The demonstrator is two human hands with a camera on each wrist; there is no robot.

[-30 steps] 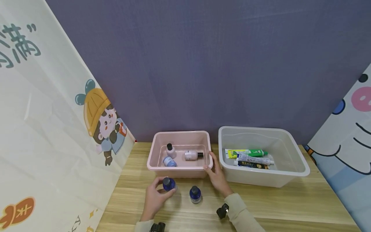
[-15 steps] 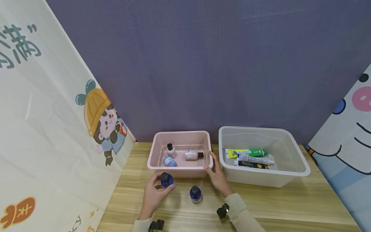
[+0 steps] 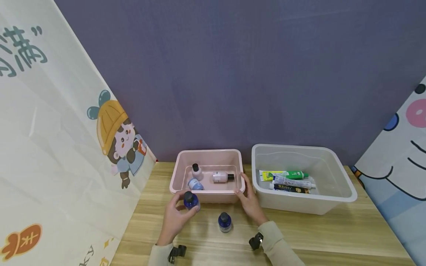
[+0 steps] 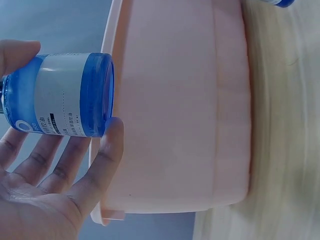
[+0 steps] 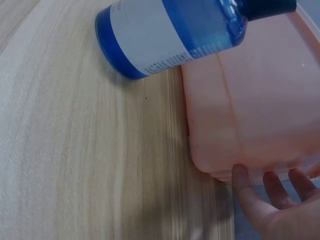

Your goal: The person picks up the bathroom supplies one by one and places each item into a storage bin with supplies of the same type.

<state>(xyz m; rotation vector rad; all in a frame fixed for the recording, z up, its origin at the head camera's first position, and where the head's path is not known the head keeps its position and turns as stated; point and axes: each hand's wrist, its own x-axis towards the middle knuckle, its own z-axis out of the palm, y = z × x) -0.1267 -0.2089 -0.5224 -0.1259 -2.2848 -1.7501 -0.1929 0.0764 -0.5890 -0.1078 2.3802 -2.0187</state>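
A blue bottle (image 3: 191, 201) with a dark cap and pale label is held between the thumb and fingers of my left hand (image 3: 171, 220). It overlaps the front rim of the pink bin (image 3: 217, 198) in the head view; the left wrist view shows the bottle (image 4: 62, 95) beside the bin's wall (image 4: 170, 105). My right hand (image 3: 250, 205) touches the bin's front right corner, its fingers (image 5: 250, 197) stretched against the side. A second blue bottle (image 3: 225, 222) stands upright on the table between both hands. Inside the bin are a pale bottle (image 3: 197, 173), a light-blue bottle (image 3: 195, 184) and another pale bottle (image 3: 221, 177).
Right of the pink bin stands a larger whitish bin (image 3: 306, 203) with several tubes (image 3: 289, 181) inside. Both bins sit on the wooden table (image 3: 299, 229), close to a blue-grey back wall (image 3: 213, 74). Printed panels rise at left and right.
My left hand has moved the blue bottle forward and slightly left, up to the pink bin's front rim. My right hand and the standing bottle have stayed in place.
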